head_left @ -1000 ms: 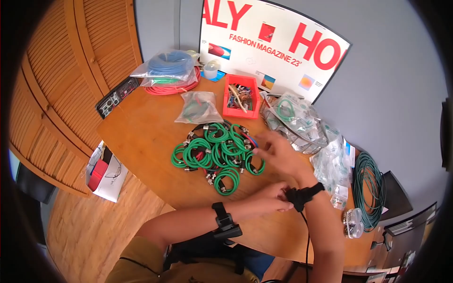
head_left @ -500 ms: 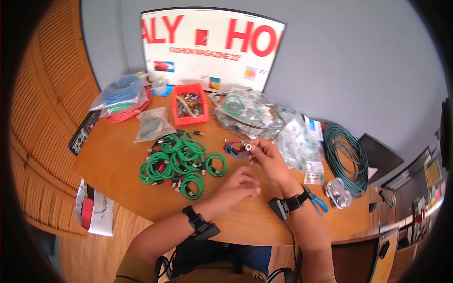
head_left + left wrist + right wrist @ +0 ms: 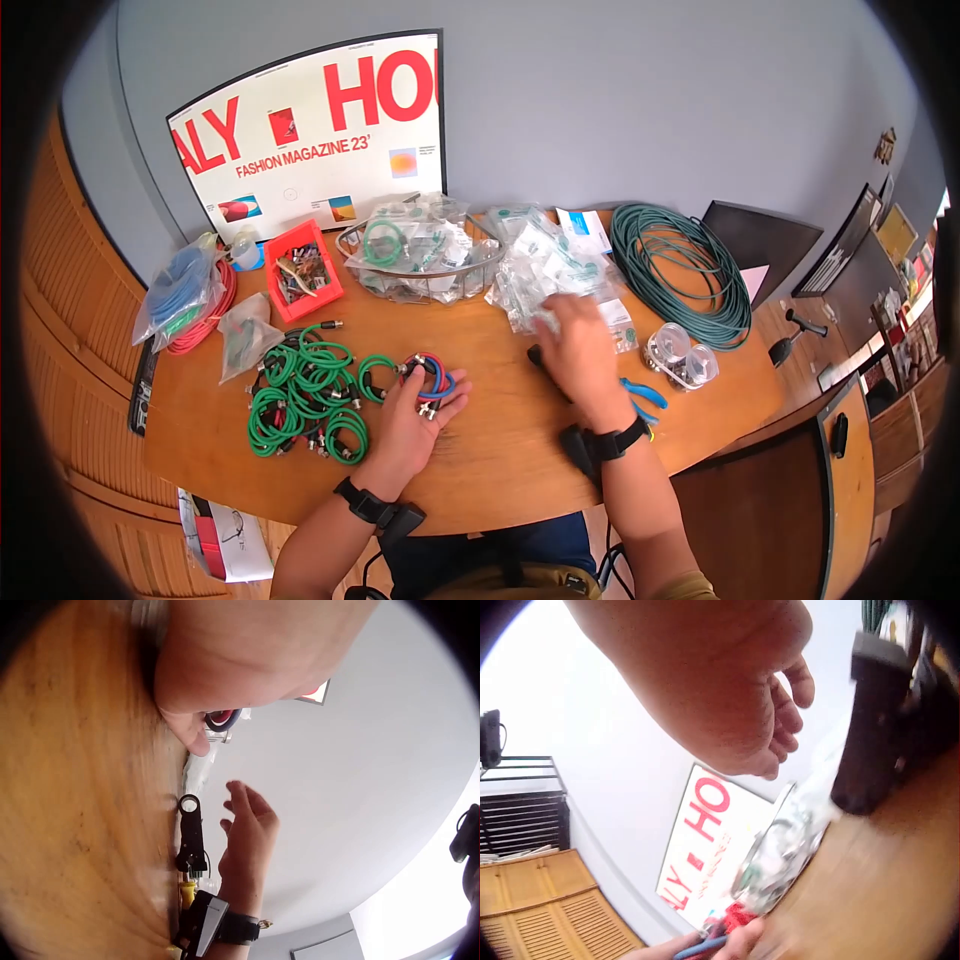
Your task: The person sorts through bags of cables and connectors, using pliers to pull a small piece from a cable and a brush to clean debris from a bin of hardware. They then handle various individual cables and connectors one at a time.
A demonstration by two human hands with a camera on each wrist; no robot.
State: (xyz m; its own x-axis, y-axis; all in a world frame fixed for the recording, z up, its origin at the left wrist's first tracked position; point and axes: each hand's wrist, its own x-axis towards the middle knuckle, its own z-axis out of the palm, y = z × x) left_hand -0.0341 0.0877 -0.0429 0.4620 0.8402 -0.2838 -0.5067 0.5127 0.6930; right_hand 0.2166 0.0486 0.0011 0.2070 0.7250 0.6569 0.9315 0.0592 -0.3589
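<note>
My left hand (image 3: 408,432) holds a small coil of blue and red cables (image 3: 436,378) with metal connectors, thumb over it and fingers beneath; part of this coil (image 3: 223,720) also shows in the left wrist view. Just left of that hand lies a pile of green coiled cables (image 3: 310,385) with black parts and metal connectors. My right hand (image 3: 582,365) is empty above the table, its fingers loosely bent. Under and beside it is a black tool (image 3: 546,372), seen with a round hole at one end in the left wrist view (image 3: 193,832).
Blue-handled pliers (image 3: 645,392) and clear jars (image 3: 682,358) are right of my right hand. Behind stand a red bin (image 3: 300,272), a wire basket of bags (image 3: 425,262), loose plastic bags (image 3: 555,265) and a large dark green cable coil (image 3: 680,270). A monitor (image 3: 310,130) is at the back.
The blue and red coil has passed from my right hand to my left. My right hand has let go and moved over the black tool. The head view has turned right.
</note>
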